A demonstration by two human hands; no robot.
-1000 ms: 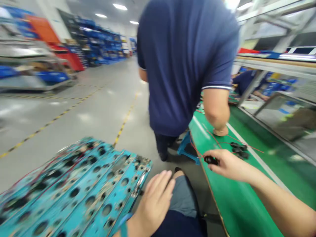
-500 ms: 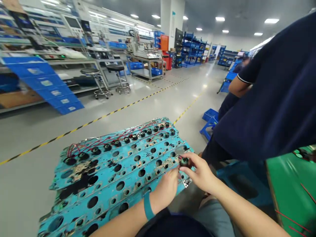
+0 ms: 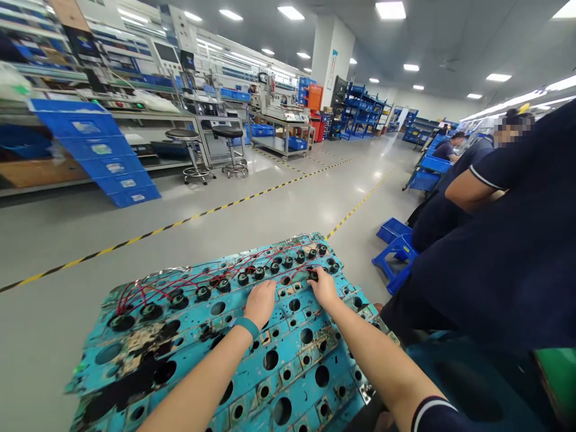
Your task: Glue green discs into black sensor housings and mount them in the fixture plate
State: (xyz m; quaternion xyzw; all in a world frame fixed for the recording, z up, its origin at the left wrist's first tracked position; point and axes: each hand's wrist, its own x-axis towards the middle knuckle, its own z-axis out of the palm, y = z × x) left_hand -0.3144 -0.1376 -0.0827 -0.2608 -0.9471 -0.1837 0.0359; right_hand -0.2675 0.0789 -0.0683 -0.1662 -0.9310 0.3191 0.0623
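Near the far edge of a blue perforated tray (image 3: 294, 384), the right hand (image 3: 324, 288) has its grip pinched on a small black part (image 3: 314, 275). The left hand (image 3: 261, 302) lies flat and empty. Trailing red wires (image 3: 189, 277) could snag fingers, tugging seated parts loose.

The near half of the blue board (image 3: 294, 393) is open for you to cross. Along its far edge, black parts (image 3: 254, 273) and looping red wires (image 3: 189, 277) crowd together. A person's back (image 3: 495, 258) blocks your right side.
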